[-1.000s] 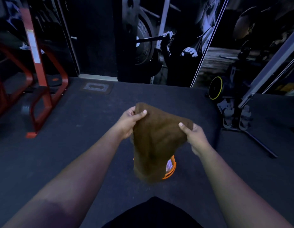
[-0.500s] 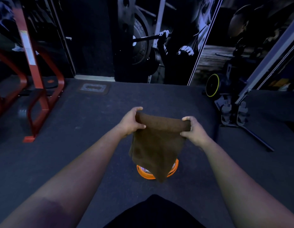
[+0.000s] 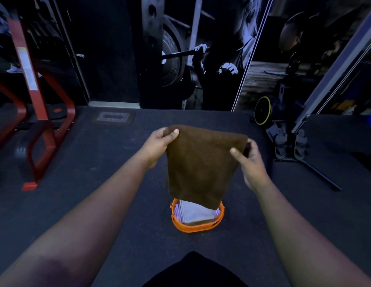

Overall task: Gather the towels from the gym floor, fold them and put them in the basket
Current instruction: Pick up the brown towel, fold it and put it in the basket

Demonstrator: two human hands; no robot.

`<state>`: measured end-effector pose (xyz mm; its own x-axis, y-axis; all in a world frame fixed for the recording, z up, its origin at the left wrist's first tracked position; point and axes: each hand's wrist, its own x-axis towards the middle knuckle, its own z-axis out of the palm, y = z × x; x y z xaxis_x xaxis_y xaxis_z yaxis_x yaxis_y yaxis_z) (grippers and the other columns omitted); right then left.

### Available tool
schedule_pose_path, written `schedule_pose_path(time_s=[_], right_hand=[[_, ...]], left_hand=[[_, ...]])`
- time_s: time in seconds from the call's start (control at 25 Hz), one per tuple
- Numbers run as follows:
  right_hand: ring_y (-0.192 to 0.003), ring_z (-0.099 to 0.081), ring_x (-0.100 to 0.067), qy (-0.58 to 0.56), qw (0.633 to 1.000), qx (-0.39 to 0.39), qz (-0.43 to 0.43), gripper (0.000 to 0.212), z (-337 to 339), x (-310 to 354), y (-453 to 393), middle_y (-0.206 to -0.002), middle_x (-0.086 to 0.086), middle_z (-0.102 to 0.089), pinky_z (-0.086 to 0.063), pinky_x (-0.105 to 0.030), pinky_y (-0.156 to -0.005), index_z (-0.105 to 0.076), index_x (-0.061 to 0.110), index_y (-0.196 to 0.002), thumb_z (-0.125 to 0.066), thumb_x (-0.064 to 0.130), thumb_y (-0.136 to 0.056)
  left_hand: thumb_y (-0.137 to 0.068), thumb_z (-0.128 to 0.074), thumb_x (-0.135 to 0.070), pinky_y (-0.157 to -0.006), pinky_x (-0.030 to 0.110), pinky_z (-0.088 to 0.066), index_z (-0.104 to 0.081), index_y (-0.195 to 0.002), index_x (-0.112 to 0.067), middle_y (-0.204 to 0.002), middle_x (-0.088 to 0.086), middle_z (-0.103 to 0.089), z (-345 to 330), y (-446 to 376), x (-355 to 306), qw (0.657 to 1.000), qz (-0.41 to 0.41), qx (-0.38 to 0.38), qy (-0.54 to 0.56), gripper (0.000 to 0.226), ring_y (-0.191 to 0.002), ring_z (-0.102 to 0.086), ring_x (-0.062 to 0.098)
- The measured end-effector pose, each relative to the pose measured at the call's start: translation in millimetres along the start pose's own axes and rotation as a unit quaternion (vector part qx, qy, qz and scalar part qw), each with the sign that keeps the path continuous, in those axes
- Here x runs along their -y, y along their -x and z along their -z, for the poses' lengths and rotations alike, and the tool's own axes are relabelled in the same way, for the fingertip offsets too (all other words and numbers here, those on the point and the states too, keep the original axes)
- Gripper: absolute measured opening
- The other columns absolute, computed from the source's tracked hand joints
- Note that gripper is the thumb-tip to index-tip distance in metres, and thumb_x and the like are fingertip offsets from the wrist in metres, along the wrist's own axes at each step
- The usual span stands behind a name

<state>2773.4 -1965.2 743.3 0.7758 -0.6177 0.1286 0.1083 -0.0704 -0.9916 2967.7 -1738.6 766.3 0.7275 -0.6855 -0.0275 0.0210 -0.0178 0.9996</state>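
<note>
A brown towel (image 3: 198, 164) hangs in the air in front of me, held by its two upper corners. My left hand (image 3: 158, 145) pinches the left corner and my right hand (image 3: 249, 162) pinches the right corner. The towel hangs flat, and its lower edge covers the far rim of an orange basket (image 3: 196, 227) on the floor below. Inside the basket lies a folded pale towel (image 3: 194, 213) on top of other folded cloth.
Dark rubber gym floor (image 3: 97, 183) all around. A red steel machine frame (image 3: 41, 112) stands at the left. At the right are a yellow-rimmed weight plate (image 3: 262, 110) and a slanted grey rail with a stand (image 3: 317, 100). A wall poster is behind.
The towel has been spread wider between my hands and hangs flatter. More of the basket and the folded towel in it shows below it.
</note>
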Motion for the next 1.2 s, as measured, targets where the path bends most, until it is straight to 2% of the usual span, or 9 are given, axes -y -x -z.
schedule_pose_path(time_s=[0.16, 0.32, 0.48, 0.64, 0.76, 0.88, 0.96, 1.08, 1.2], right_hand=[[-0.104, -0.072, -0.016, 0.038, 0.991, 0.061, -0.114, 0.030, -6, -28, 5, -0.113, -0.005, -0.075, -0.056, -0.039, -0.097, -0.066, 0.006, -0.122, -0.069, 0.005, -0.092], [-0.101, -0.072, -0.024, -0.073, 0.986, -0.009, -0.152, 0.024, -7, -43, -8, -0.111, -0.012, -0.075, -0.056, -0.040, -0.089, -0.067, 0.007, -0.117, -0.066, 0.011, -0.093], [-0.102, -0.069, -0.019, -0.030, 0.959, 0.019, -0.282, 0.037, 15, -76, -11, -0.126, -0.009, -0.069, -0.058, -0.027, -0.074, -0.056, 0.011, -0.131, -0.067, 0.020, -0.096], [-0.098, -0.061, -0.008, 0.068, 0.946, 0.041, -0.314, 0.060, 41, -135, -24, -0.125, -0.004, -0.060, -0.048, -0.023, -0.070, -0.043, 0.029, -0.135, -0.075, 0.007, -0.089], [-0.107, -0.065, -0.021, 0.082, 0.954, 0.023, -0.287, 0.037, 64, -180, -52, -0.127, -0.017, -0.064, -0.055, -0.029, -0.081, -0.064, 0.030, -0.113, -0.075, 0.006, -0.088], [-0.123, -0.061, -0.025, 0.143, 0.926, 0.135, -0.323, 0.049, 94, -221, -77, -0.136, -0.007, -0.061, -0.056, -0.040, -0.097, -0.069, 0.037, -0.113, -0.084, 0.008, -0.076], [-0.128, -0.054, -0.023, 0.242, 0.886, 0.222, -0.326, 0.069, 109, -248, -89, -0.139, -0.008, -0.053, -0.048, -0.031, -0.104, -0.065, 0.030, -0.127, -0.089, 0.010, -0.066], [-0.134, -0.041, -0.022, 0.365, 0.814, 0.321, -0.317, 0.088, 119, -302, -110, -0.145, -0.011, -0.035, -0.031, -0.012, -0.105, -0.049, 0.018, -0.147, -0.085, 0.007, -0.068], [-0.125, -0.051, -0.018, 0.452, 0.768, 0.353, -0.286, 0.057, 121, -359, -126, -0.118, 0.013, -0.050, -0.038, 0.005, -0.078, -0.048, 0.014, -0.147, -0.067, 0.022, -0.094]], left_hand=[[-0.095, -0.068, -0.042, -0.095, 0.040, -0.056, -0.062, -0.126, -0.020, -0.122, 0.005, -0.071, -16, -11, -17, 0.991, -0.014, -0.023, 0.131, 0.039, -0.112, -0.068, 0.023], [-0.088, -0.078, -0.030, -0.085, 0.034, -0.058, -0.061, -0.130, -0.013, -0.122, 0.008, -0.072, -14, 7, 90, 0.990, 0.140, 0.005, 0.021, 0.049, -0.109, -0.068, 0.024], [-0.096, -0.069, -0.023, -0.093, 0.040, -0.055, -0.065, -0.120, 0.003, -0.111, 0.015, -0.075, -37, -16, 142, 0.968, 0.205, -0.106, 0.102, 0.036, -0.107, -0.069, 0.032], [-0.084, -0.083, -0.034, -0.092, 0.040, -0.056, -0.047, -0.140, -0.012, -0.116, 0.005, -0.068, -57, -42, 163, 0.945, 0.259, -0.188, 0.069, 0.070, -0.105, -0.069, 0.025], [-0.067, -0.096, -0.021, -0.093, 0.033, -0.053, -0.011, -0.159, -0.022, -0.124, -0.001, -0.065, -71, -54, 214, 0.948, 0.302, -0.100, 0.005, 0.126, -0.109, -0.066, 0.014], [-0.074, -0.088, -0.013, -0.106, 0.044, -0.049, -0.043, -0.145, -0.016, -0.128, 0.005, -0.060, -95, -73, 261, 0.944, 0.297, -0.075, -0.119, 0.085, -0.113, -0.060, 0.017], [-0.072, -0.080, -0.031, -0.101, 0.037, -0.052, -0.060, -0.121, -0.030, -0.121, 0.003, -0.063, -112, -87, 276, 0.940, 0.289, -0.075, -0.166, 0.053, -0.110, -0.063, 0.017], [-0.046, -0.086, -0.052, -0.100, 0.027, -0.046, -0.059, -0.128, -0.033, -0.130, 0.002, -0.057, -138, -117, 319, 0.907, 0.324, 0.042, -0.267, 0.089, -0.117, -0.057, 0.018], [-0.056, -0.081, -0.041, -0.104, 0.041, -0.048, -0.048, -0.145, -0.033, -0.141, 0.010, -0.046, -161, -139, 377, 0.819, 0.318, 0.143, -0.457, 0.095, -0.121, -0.056, 0.034]])
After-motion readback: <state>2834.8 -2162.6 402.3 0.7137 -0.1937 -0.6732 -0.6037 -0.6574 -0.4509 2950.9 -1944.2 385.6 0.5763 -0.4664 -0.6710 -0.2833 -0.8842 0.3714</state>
